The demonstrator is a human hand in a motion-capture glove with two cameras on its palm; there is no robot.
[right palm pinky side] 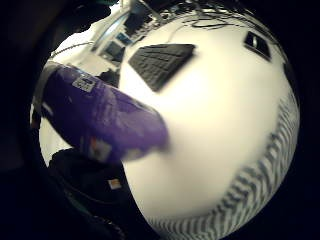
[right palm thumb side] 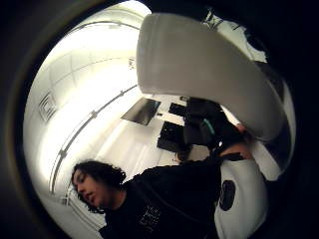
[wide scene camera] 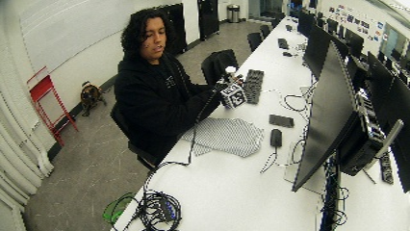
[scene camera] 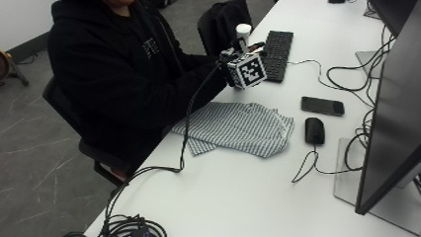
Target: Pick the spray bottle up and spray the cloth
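Outside: white table (scene camera: 217, 197), striped cloth (scene camera: 236, 128) lying flat; gloved right hand (scene camera: 230, 64) holds the spray bottle (scene camera: 243, 32) aloft beside the keyboard (scene camera: 277, 47).
Palm views: purple bottle body fills the palm, fingers wrapped round.
Progress: pickup done, spraying left.

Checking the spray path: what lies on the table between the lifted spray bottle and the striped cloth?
Nothing: the outside view shows bare white table between the spray bottle in the right hand and the cloth.
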